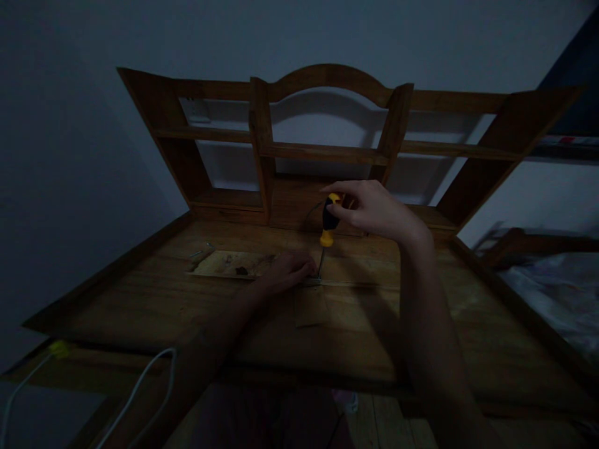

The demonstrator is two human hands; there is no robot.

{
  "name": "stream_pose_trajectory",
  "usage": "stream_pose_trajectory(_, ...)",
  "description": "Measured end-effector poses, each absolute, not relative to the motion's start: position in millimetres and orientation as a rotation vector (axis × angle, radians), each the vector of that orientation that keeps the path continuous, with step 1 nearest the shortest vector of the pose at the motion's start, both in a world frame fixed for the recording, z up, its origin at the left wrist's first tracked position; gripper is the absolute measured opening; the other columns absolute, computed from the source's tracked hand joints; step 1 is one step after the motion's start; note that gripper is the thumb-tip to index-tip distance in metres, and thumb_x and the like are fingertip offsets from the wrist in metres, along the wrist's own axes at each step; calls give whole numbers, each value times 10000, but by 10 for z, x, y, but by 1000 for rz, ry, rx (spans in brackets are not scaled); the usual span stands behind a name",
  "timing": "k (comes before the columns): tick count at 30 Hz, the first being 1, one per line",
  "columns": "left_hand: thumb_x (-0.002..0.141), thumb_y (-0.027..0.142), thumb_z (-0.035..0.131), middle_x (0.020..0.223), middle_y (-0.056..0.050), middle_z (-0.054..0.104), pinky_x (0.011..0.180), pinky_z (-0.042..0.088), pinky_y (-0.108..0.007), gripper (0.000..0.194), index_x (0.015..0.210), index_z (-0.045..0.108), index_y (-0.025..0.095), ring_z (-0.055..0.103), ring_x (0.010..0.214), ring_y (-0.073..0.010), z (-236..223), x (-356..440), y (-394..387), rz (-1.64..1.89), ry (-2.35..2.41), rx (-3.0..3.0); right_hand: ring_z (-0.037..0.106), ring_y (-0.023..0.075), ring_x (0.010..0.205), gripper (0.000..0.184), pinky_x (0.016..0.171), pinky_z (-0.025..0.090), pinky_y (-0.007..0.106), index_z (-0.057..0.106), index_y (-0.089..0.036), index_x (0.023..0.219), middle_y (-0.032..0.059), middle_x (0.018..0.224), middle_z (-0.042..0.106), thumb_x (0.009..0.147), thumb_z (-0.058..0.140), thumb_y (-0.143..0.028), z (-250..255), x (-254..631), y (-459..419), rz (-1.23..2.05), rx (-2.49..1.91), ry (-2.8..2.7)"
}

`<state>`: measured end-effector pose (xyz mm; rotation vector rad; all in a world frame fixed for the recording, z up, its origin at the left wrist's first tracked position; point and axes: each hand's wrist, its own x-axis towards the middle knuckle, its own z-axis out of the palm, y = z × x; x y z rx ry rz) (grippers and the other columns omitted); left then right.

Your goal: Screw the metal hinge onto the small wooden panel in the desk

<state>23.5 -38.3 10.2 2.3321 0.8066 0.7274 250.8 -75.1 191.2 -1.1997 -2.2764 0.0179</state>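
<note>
A screwdriver (pixel 328 226) with a yellow and black handle stands upright on the wooden desk top (pixel 140 299), its tip down at a thin strip on the wood. My right hand (pixel 372 207) is closed round the top of its handle. My left hand (pixel 289 272) rests on the desk with its fingers pinched at the base of the shaft. A small wooden block (pixel 311 305) lies just in front of the tip. A lighter recessed patch (pixel 234 263) shows in the desk to the left.
A wooden hutch (pixel 327 149) with shelves and an arched top stands at the back of the desk against a pale wall. Loose screws (pixel 202 251) lie at the left. A white cable (pixel 140 386) runs at the lower left. A bed (pixel 556 293) lies at the right.
</note>
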Motion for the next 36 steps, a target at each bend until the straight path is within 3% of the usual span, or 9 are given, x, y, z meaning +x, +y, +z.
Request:
stream_pose_trajectory(3, 1060, 453, 419, 919, -53, 744, 867, 509, -331, 441, 886, 725, 188, 678, 867, -206, 108, 242, -387, 737, 823, 2340, 678, 209, 863, 271, 786, 460, 310, 771, -179, 1086, 59, 978, 773, 964, 627, -374, 1898, 2488, -734, -45, -1179, -2278)
stream_pose_trajectory(6, 1057, 460, 414, 923, -48, 746, 865, 507, -326, 436, 880, 718, 202, 682, 881, -207, 124, 253, -398, 723, 839, 2323, 654, 201, 803, 298, 744, 438, 309, 756, -187, 968, 53, 889, 746, 990, 594, -436, 1880, 2465, -721, -87, -1224, -2283)
stream_pose_trajectory(13, 1051, 502, 414, 943, -57, 745, 861, 511, -325, 454, 898, 718, 202, 682, 892, -213, 123, 245, -400, 706, 861, 2304, 682, 244, 1025, 382, 906, 486, 337, 722, -164, 1262, 105, 1265, 732, 923, 586, -273, 1888, 2471, -733, -21, -1228, -2286)
stream_pose_trajectory(17, 1053, 500, 412, 947, -66, 752, 884, 516, -336, 457, 895, 720, 201, 685, 909, -218, 111, 243, -394, 710, 843, 2299, 687, 236, 966, 311, 874, 485, 340, 734, -192, 1206, 83, 1137, 769, 959, 571, -288, 1885, 2447, -735, -30, -1215, -2284)
stream_pose_trajectory(21, 1055, 478, 435, 941, -66, 750, 839, 521, -328, 441, 905, 729, 186, 689, 886, -212, 111, 247, -396, 740, 841, 2301, 656, 218, 842, 330, 786, 461, 331, 749, -180, 1056, 79, 962, 749, 1003, 551, -439, 1859, 2425, -704, -97, -1229, -2304)
stream_pose_trajectory(28, 1054, 475, 436, 937, -54, 755, 862, 524, -331, 442, 899, 738, 193, 690, 894, -210, 110, 250, -403, 741, 848, 2302, 686, 226, 969, 403, 889, 487, 337, 708, -183, 1301, 77, 1174, 758, 922, 582, -241, 1870, 2455, -716, 3, -1185, -2297)
stream_pose_trajectory(32, 1054, 484, 429, 937, -66, 757, 865, 525, -338, 453, 910, 737, 184, 692, 894, -212, 86, 251, -388, 745, 833, 2289, 690, 225, 958, 329, 886, 486, 335, 708, -193, 1261, 78, 1132, 767, 971, 581, -284, 1876, 2442, -730, -9, -1182, -2294)
stream_pose_trajectory(36, 1058, 470, 435, 942, -62, 752, 861, 525, -335, 433, 915, 736, 193, 687, 887, -207, 83, 248, -380, 747, 829, 2298, 673, 236, 881, 270, 818, 472, 346, 727, -189, 1073, 91, 1000, 754, 1004, 587, -410, 1854, 2414, -716, -141, -1277, -2274)
